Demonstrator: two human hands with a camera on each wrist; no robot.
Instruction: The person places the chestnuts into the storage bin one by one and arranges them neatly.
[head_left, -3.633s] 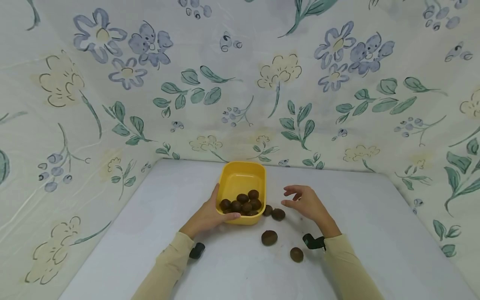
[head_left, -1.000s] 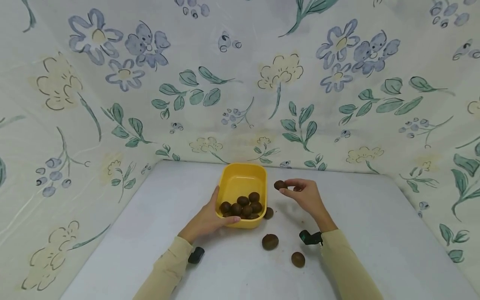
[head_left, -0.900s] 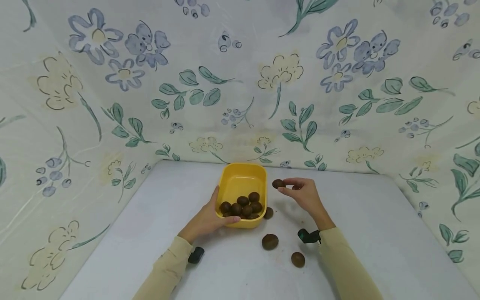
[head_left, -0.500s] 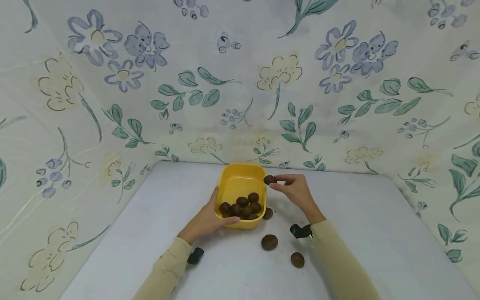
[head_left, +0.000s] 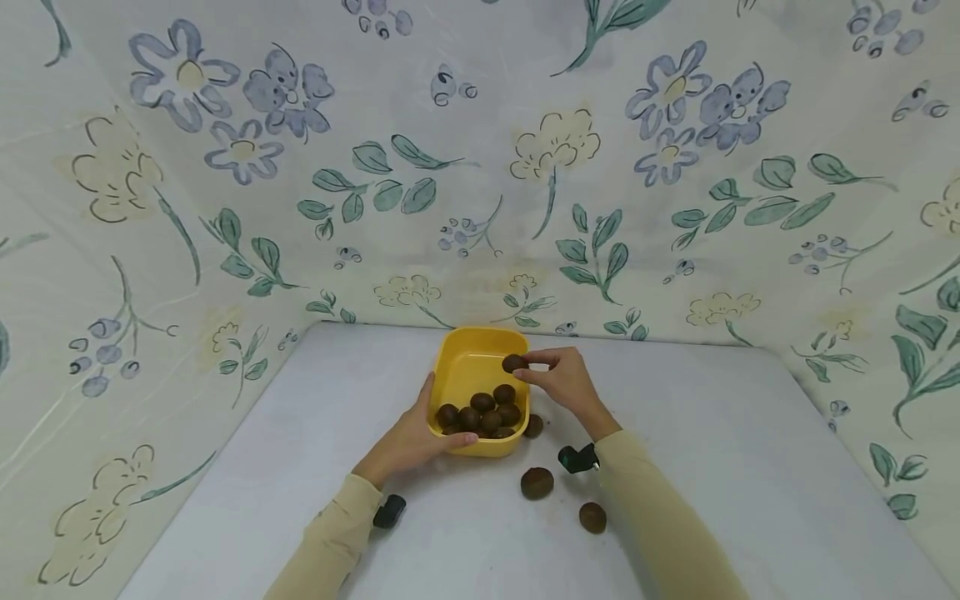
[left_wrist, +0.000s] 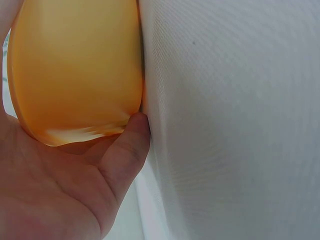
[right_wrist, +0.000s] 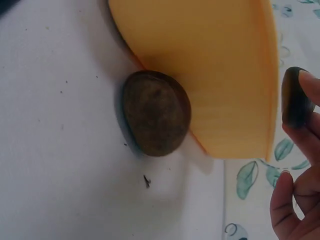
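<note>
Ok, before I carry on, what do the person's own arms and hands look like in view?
The left hand and right hand are bare, without gloves. The left sleeve and right sleeve are plain pale beige and long. A small black device shows by the left cuff; another dark one, with a green glint, by the right.

1. Head view: behind the yellow container [head_left: 491,447], part of the left hand [head_left: 410,432] is hidden.
2. At six o'clock, brown objects [head_left: 504,432] are partly covered by it.
3. Right wrist view: the right hand [head_left: 566,381] is cut off at three o'clock.
4. A speck [right_wrist: 146,181] at six o'clock cannot be identified.
</note>
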